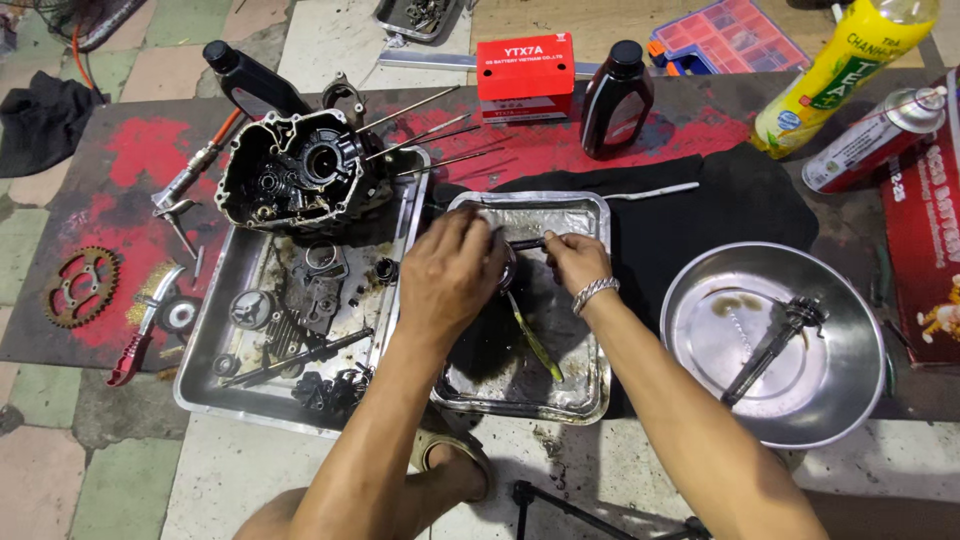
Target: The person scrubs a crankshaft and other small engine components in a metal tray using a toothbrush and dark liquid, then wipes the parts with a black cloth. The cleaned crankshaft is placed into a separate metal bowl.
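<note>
My left hand (450,275) is closed over a small dark round engine part above a shallow metal tray (585,385) smeared with dark oil. My right hand (577,262), with a metal bracelet at the wrist, pinches a thin dark rod (527,243) that runs into that part. A yellow-green brush or stick (535,340) lies in the tray just below my hands. The part itself is mostly hidden under my left fingers.
A larger tray (215,330) at left carries an engine crankcase (300,170) with long studs, gears and small parts. A round metal bowl (850,330) at right holds a shaft. Oil bottles (617,100), a red box (525,78), a spray can (873,138), a sprocket (82,288) and black cloth (720,215) surround them.
</note>
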